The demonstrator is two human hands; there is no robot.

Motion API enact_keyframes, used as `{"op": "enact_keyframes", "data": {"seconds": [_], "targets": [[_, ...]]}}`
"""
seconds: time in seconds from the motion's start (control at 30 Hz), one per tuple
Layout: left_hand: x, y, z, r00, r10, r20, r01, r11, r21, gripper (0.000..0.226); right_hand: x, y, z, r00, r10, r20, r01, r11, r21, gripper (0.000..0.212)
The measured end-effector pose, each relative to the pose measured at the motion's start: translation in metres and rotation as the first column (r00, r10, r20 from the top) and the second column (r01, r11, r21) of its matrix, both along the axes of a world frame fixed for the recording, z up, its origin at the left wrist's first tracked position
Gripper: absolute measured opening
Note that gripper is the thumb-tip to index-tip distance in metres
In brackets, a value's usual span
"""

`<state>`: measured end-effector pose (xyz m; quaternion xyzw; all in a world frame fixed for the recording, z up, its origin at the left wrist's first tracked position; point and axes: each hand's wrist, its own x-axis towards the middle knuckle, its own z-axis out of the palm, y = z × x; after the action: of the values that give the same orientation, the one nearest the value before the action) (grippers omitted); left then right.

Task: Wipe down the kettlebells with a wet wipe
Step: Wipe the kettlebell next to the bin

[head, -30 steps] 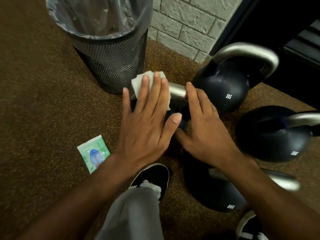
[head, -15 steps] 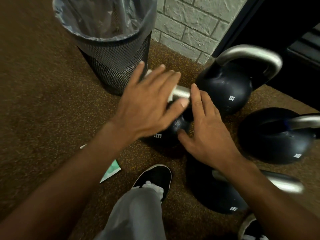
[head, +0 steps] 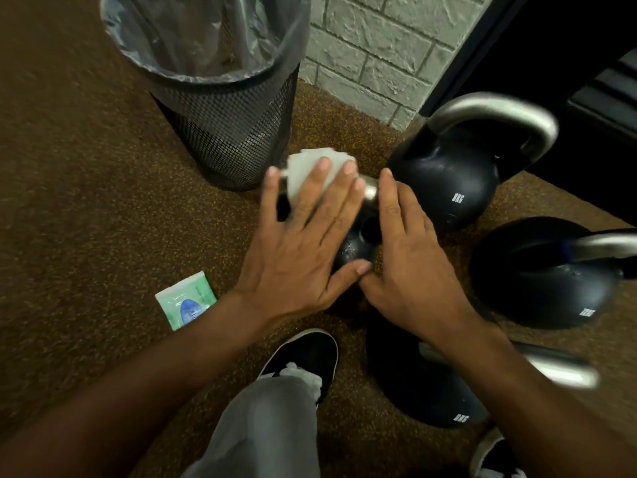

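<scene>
A small black kettlebell (head: 355, 248) with a silver handle stands on the floor in the middle, mostly hidden under my hands. My left hand (head: 306, 232) lies flat over its handle, pressing a folded white wet wipe (head: 310, 169) against the metal. My right hand (head: 410, 250) rests on the kettlebell's right side, fingers extended along it. Three more black kettlebells stand around: one marked 8KG (head: 451, 181) behind, one (head: 544, 274) at the right, one (head: 424, 384) under my right forearm.
A black mesh bin (head: 227, 132) with a clear liner stands just behind-left of the kettlebell. A green wipe sachet (head: 186, 300) lies on the brown speckled floor at the left. My shoe (head: 303, 357) and grey trouser leg are below. A grey brick wall (head: 372, 53) is behind.
My left hand has slid back to the left along the handle with the wipe, which shows again past my fingertips. My right hand has stayed on the kettlebell.
</scene>
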<state>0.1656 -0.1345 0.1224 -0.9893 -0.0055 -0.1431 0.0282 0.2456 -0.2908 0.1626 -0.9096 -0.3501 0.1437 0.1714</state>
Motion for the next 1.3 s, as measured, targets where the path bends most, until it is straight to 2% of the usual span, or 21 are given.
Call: {"op": "enact_keyframes", "data": {"seconds": [0.1, 0.2, 0.37, 0.43, 0.47, 0.53, 0.57, 0.6, 0.63, 0.73, 0.83, 0.9, 0.97, 1.03, 1.07, 1.1, 1.17, 1.23, 1.3], "targets": [[0.006, 0.01, 0.009, 0.996, -0.089, 0.001, 0.089, 0.995, -0.033, 0.082, 0.002, -0.002, 0.0, 0.999, 0.026, 0.025, -0.026, 1.0, 0.014, 0.101], [0.015, 0.022, 0.022, 1.0, -0.031, -0.004, 0.03, 0.986, -0.163, 0.082, 0.001, -0.002, 0.002, 1.0, 0.02, 0.019, -0.02, 1.0, 0.007, 0.103], [0.033, 0.018, 0.043, 0.997, -0.041, -0.071, 0.026, 0.981, -0.193, 0.089, 0.0, -0.003, 0.003, 1.0, 0.02, -0.004, -0.02, 1.0, -0.001, 0.107], [0.043, 0.025, 0.058, 0.99, -0.051, -0.128, 0.011, 0.956, -0.294, 0.093, 0.001, -0.003, 0.003, 1.0, 0.022, 0.0, -0.022, 1.0, -0.009, 0.107], [0.049, 0.032, 0.063, 0.979, -0.051, -0.197, -0.041, 0.899, -0.436, 0.093, 0.001, -0.003, 0.004, 1.0, 0.02, 0.003, -0.02, 1.0, -0.012, 0.108], [0.061, 0.05, 0.075, 0.903, -0.109, -0.415, -0.263, 0.624, -0.736, 0.095, 0.0, -0.002, 0.004, 1.0, 0.021, 0.001, -0.021, 1.0, -0.019, 0.108], [0.067, 0.056, 0.081, 0.851, -0.186, -0.49, -0.35, 0.495, -0.796, 0.101, 0.0, -0.002, 0.005, 1.0, 0.017, 0.0, -0.017, 1.0, -0.02, 0.109], [0.073, 0.061, 0.083, 0.804, -0.279, -0.526, -0.394, 0.414, -0.821, 0.109, -0.001, -0.002, 0.005, 1.0, 0.011, -0.001, -0.011, 1.0, -0.018, 0.109], [0.078, 0.064, 0.086, 0.76, -0.36, -0.541, -0.421, 0.362, -0.832, 0.115, -0.001, -0.001, 0.005, 1.0, 0.005, -0.002, -0.005, 1.0, -0.015, 0.109], [0.089, 0.067, 0.092, 0.674, -0.473, -0.567, -0.474, 0.311, -0.823, 0.114, -0.002, 0.001, 0.002, 1.0, -0.012, -0.001, 0.012, 1.0, -0.006, 0.11], [0.088, 0.068, 0.094, 0.686, -0.49, -0.538, -0.477, 0.255, -0.841, 0.091, -0.002, 0.002, 0.001, 1.0, -0.015, -0.001, 0.015, 1.0, -0.01, 0.111], [0.082, 0.064, 0.096, 0.705, -0.421, -0.57, -0.476, 0.316, -0.821, 0.104, -0.001, 0.0, 0.001, 1.0, -0.004, 0.0, 0.004, 1.0, -0.013, 0.111], [0.072, 0.052, 0.099, 0.766, -0.242, -0.596, -0.411, 0.529, -0.742, 0.112, 0.0, -0.001, 0.001, 1.0, 0.004, 0.001, -0.004, 1.0, -0.003, 0.111], [0.053, 0.039, 0.089, 0.876, -0.087, -0.475, -0.225, 0.797, -0.561, 0.104, 0.0, -0.002, 0.001, 1.0, 0.003, -0.006, -0.003, 1.0, 0.001, 0.11], [0.04, 0.032, 0.083, 0.917, -0.058, -0.396, -0.131, 0.892, -0.433, 0.101, 0.0, -0.002, 0.001, 1.0, 0.001, -0.015, -0.001, 1.0, -0.004, 0.11], [0.029, 0.027, 0.073, 0.941, -0.047, -0.334, -0.071, 0.942, -0.329, 0.096, 0.0, -0.002, 0.001, 1.0, 0.0, -0.022, 0.0, 1.0, -0.003, 0.109], [0.01, 0.02, 0.053, 0.966, -0.018, -0.257, -0.048, 0.968, -0.248, 0.087, -0.001, -0.002, 0.001, 1.0, 0.0, -0.024, 0.001, 1.0, 0.009, 0.108], [-0.002, 0.016, 0.039, 0.974, -0.015, -0.227, -0.039, 0.971, -0.235, 0.082, 0.0, -0.002, 0.002, 1.0, 0.006, -0.011, -0.006, 1.0, 0.0, 0.107], [-0.005, 0.015, 0.032, 0.992, -0.073, -0.1, 0.033, 0.935, -0.354, 0.076, 0.002, -0.004, 0.004, 1.0, 0.008, -0.009, -0.008, 0.999, -0.033, 0.102]]}}
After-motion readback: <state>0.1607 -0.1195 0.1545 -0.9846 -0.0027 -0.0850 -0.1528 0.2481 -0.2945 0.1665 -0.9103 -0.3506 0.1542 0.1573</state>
